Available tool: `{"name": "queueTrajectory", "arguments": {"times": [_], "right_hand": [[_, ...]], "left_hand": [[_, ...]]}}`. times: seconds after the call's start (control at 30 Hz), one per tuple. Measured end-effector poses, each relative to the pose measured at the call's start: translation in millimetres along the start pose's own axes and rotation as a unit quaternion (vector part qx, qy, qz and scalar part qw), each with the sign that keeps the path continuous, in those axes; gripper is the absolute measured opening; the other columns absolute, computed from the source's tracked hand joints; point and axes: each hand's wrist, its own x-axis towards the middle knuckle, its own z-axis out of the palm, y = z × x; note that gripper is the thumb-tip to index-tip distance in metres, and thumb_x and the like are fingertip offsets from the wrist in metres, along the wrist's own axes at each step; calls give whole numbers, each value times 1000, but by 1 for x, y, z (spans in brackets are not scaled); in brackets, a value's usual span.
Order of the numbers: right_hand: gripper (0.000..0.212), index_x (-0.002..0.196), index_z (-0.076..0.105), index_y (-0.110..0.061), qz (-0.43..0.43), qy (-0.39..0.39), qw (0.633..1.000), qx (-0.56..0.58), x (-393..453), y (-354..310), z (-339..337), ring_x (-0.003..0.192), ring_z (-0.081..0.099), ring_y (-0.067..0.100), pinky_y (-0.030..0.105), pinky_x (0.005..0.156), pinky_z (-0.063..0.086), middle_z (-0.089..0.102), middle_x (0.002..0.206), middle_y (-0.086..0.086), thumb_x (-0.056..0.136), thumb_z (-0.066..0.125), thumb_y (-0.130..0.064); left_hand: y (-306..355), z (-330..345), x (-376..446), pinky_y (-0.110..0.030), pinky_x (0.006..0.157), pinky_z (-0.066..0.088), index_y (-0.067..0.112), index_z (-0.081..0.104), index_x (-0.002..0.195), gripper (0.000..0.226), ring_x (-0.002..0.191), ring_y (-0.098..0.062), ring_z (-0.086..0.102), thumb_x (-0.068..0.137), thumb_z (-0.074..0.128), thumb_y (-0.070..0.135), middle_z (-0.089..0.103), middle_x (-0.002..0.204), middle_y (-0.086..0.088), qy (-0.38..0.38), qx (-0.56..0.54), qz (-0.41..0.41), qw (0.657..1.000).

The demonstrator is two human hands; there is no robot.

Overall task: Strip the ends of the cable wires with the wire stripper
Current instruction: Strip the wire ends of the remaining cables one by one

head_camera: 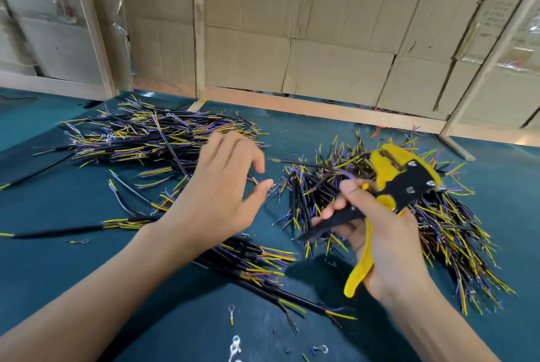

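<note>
A yellow and black wire stripper [403, 183] is held in my right hand [382, 241], fingers curled round its handles, jaws pointing up and to the right. It hovers over a pile of short black cables [438, 230] with yellow, purple and brown wire ends. My left hand [222, 189] hangs above the blue table with fingers spread and relaxed, holding nothing. Another big pile of cables [152, 139] lies behind the left hand. A smaller bunch of cables [257, 262] lies between my forearms.
The table is covered in dark blue-green cloth [58, 268]. Loose metal ring terminals [233, 344] and bits of insulation lie near the front edge. Single long cables [58, 231] lie at the left. Cardboard panels and wooden frames [292, 40] stand along the back.
</note>
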Motion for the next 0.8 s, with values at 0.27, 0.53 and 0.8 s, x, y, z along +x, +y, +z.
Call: {"name": "queueTrajectory", "arguments": {"times": [0.27, 0.53, 0.8], "right_hand": [[32, 120, 61, -17, 73, 80, 994, 26, 17, -4, -17, 53, 62, 28, 52, 65, 63, 69, 74, 11, 90, 68, -8], [12, 77, 65, -2, 14, 13, 1000, 4, 6, 5, -5, 59, 54, 36, 48, 62, 57, 50, 61, 14, 87, 70, -8], [9, 81, 69, -10, -118, 6, 991, -61, -4, 5, -1, 58, 59, 29, 42, 66, 53, 61, 65, 12, 89, 71, -7]], "left_hand": [[-10, 1, -6, -18, 91, 32, 32, 65, 95, 13, 96, -1, 44, 97, 57, 42, 54, 91, 16, -442, -39, 0, 896], [-1, 7, -12, -37, 99, 30, 33, 42, 98, 11, 97, -12, 38, 106, 36, 28, 43, 96, 15, -420, 18, 1, 907], [19, -2, 0, -14, 85, 34, 12, 58, 103, 10, 89, 0, 42, 101, 49, 17, 50, 96, 9, -88, -134, 25, 987]]}}
